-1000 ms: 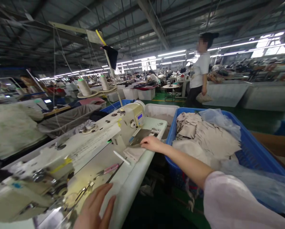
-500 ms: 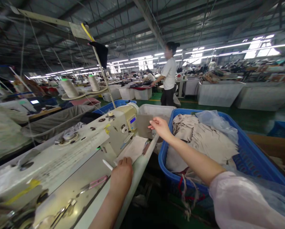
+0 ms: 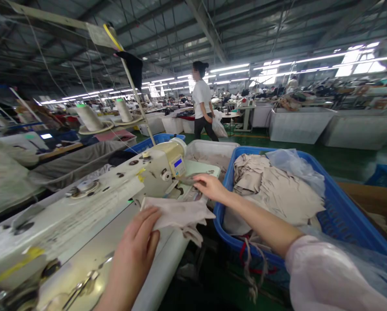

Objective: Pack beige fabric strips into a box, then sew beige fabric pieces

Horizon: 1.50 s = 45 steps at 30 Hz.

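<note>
Factory floor (image 3: 349, 157) behind, a sewing-machine desk (image 3: 157, 276) carries one beige fabric piece (image 3: 177, 214) held by the left hand (image 3: 135, 246), while the open right hand (image 3: 209, 188) seems empty beside the machine head (image 3: 157, 177), and a heap of matching pieces (image 3: 274, 194) remains in the blue plastic crate (image 3: 224, 203).

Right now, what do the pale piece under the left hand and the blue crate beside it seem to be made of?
The pale piece looks like a soft, matte fabric, possibly thin leather: it folds and droops past the table edge. The blue crate looks like moulded plastic with a slight sheen, judging by its smooth rim and slotted walls.
</note>
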Each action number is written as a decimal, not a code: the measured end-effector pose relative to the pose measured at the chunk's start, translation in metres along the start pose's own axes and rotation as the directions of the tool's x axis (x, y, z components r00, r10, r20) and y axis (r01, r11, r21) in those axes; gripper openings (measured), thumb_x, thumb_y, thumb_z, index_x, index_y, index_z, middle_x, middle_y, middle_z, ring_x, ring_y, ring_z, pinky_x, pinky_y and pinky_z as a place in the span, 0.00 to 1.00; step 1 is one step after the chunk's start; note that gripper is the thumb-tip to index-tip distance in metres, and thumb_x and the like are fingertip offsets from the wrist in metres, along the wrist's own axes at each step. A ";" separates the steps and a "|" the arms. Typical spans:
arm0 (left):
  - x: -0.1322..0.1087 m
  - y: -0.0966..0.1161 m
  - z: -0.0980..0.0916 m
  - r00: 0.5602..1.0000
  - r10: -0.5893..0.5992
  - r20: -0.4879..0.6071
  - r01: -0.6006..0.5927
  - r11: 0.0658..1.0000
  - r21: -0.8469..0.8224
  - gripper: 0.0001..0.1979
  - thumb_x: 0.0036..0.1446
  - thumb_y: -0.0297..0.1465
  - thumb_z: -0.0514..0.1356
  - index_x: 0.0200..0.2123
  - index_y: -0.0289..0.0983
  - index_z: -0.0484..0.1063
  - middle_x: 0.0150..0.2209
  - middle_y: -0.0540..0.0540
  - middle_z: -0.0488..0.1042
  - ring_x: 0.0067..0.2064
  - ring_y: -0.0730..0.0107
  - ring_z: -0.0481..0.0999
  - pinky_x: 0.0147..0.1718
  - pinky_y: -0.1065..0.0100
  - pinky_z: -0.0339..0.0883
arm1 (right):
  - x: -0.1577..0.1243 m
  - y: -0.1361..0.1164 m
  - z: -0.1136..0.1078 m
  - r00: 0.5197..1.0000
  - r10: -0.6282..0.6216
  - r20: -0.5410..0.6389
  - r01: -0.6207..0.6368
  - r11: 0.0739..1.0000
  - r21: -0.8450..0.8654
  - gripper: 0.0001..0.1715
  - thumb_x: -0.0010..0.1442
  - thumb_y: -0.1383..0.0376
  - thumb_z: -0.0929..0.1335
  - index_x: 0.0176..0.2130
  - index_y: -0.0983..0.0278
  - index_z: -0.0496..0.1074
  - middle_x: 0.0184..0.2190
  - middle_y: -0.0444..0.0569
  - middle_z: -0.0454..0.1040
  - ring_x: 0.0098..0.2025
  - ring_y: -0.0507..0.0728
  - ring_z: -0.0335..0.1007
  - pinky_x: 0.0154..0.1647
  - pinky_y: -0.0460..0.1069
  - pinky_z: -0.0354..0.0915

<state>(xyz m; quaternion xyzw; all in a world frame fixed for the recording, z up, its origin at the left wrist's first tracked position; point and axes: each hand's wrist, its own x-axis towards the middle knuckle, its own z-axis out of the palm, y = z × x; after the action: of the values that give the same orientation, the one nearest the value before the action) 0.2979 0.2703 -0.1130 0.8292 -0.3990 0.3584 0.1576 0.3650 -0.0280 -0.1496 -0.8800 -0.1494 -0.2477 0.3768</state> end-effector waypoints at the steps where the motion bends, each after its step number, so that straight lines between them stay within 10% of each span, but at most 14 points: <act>1: -0.007 -0.001 -0.008 1.000 -0.005 -0.010 0.004 0.998 -0.056 0.13 0.64 0.28 0.56 0.51 0.38 0.72 0.53 0.40 0.76 0.56 0.60 0.75 0.57 0.60 0.69 | -0.004 -0.005 0.006 0.993 -0.045 0.105 0.048 0.998 -0.031 0.17 0.57 0.71 0.68 0.47 0.64 0.76 0.54 0.55 0.75 0.55 0.59 0.73 0.57 0.53 0.67; 5: -0.038 0.010 -0.042 0.987 -0.161 0.016 0.161 0.960 -0.228 0.11 0.63 0.27 0.55 0.43 0.43 0.76 0.54 0.44 0.77 0.56 0.64 0.76 0.54 0.65 0.71 | -0.023 -0.045 0.025 0.974 -0.106 0.199 0.113 0.993 -0.023 0.22 0.61 0.72 0.66 0.54 0.63 0.74 0.63 0.58 0.67 0.55 0.59 0.73 0.59 0.56 0.66; 8: -0.055 0.031 -0.064 0.917 -0.396 0.049 0.390 0.864 -0.319 0.12 0.62 0.31 0.55 0.38 0.45 0.80 0.57 0.44 0.75 0.58 0.57 0.74 0.56 0.58 0.71 | -0.036 -0.092 0.035 0.948 -0.094 0.304 -0.043 0.908 0.416 0.19 0.63 0.57 0.70 0.51 0.62 0.75 0.55 0.55 0.74 0.52 0.59 0.74 0.56 0.55 0.68; 11: -0.065 0.052 -0.082 0.771 -0.635 0.032 0.586 0.689 -0.427 0.11 0.60 0.38 0.57 0.33 0.47 0.80 0.58 0.46 0.74 0.61 0.51 0.70 0.61 0.52 0.66 | -0.051 -0.139 0.050 0.743 -0.191 0.642 -0.459 0.553 0.696 0.35 0.53 0.46 0.75 0.54 0.61 0.73 0.51 0.51 0.76 0.54 0.60 0.73 0.57 0.54 0.66; 14: -0.077 0.063 -0.090 0.524 -0.851 -0.025 0.708 0.451 -0.543 0.11 0.58 0.43 0.61 0.40 0.48 0.80 0.61 0.50 0.71 0.65 0.50 0.65 0.66 0.50 0.58 | -0.065 -0.170 0.074 0.581 -0.197 0.790 -0.715 0.339 0.611 0.38 0.40 0.46 0.80 0.47 0.62 0.76 0.43 0.48 0.79 0.49 0.60 0.75 0.54 0.54 0.67; 17: -0.096 0.065 -0.091 0.131 -0.976 0.172 0.709 -0.029 -0.705 0.28 0.55 0.51 0.62 0.57 0.48 0.71 0.62 0.47 0.71 0.66 0.49 0.65 0.62 0.53 0.64 | -0.075 -0.185 0.098 0.653 -0.073 0.754 -0.707 0.297 0.641 0.36 0.38 0.47 0.81 0.41 0.64 0.77 0.36 0.46 0.79 0.45 0.59 0.76 0.51 0.55 0.68; 19: -0.111 0.066 -0.090 -0.006 -0.906 0.422 0.548 -0.356 -0.757 0.37 0.53 0.59 0.57 0.59 0.43 0.70 0.59 0.41 0.74 0.63 0.46 0.69 0.57 0.53 0.70 | -0.080 -0.192 0.112 0.717 -0.034 0.697 -0.648 0.335 0.684 0.34 0.39 0.49 0.81 0.41 0.64 0.76 0.37 0.46 0.79 0.45 0.60 0.76 0.51 0.55 0.68; 22: -0.132 0.071 -0.094 -0.024 -0.826 0.563 0.387 -0.527 -0.757 0.40 0.49 0.60 0.62 0.56 0.37 0.72 0.54 0.37 0.78 0.58 0.44 0.74 0.53 0.52 0.73 | -0.087 -0.201 0.126 0.724 -0.019 0.690 -0.622 0.416 0.664 0.33 0.39 0.51 0.82 0.40 0.64 0.75 0.37 0.46 0.79 0.43 0.60 0.76 0.49 0.55 0.69; 27: -0.150 0.078 -0.108 -0.086 -0.855 0.512 0.421 -0.497 -0.759 0.38 0.43 0.40 0.74 0.58 0.39 0.70 0.52 0.40 0.79 0.52 0.48 0.79 0.51 0.54 0.74 | -0.099 -0.216 0.139 0.698 -0.014 0.716 -0.641 0.435 0.632 0.31 0.41 0.51 0.81 0.40 0.64 0.75 0.38 0.47 0.79 0.44 0.60 0.76 0.48 0.55 0.70; 45: -0.167 0.076 -0.105 -0.130 -0.838 0.530 0.390 -0.535 -0.750 0.38 0.41 0.40 0.75 0.57 0.40 0.72 0.52 0.41 0.79 0.52 0.50 0.79 0.50 0.57 0.75 | -0.120 -0.221 0.153 0.703 0.132 0.699 -0.690 0.365 0.625 0.26 0.50 0.44 0.75 0.32 0.64 0.75 0.29 0.43 0.73 0.34 0.53 0.67 0.38 0.48 0.61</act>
<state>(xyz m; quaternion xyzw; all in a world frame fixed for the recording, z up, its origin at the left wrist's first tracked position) 0.1189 0.3708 -0.1624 0.4817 0.2799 0.0247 0.8301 0.2150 0.2235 -0.1763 -0.6051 -0.1123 0.2280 0.7545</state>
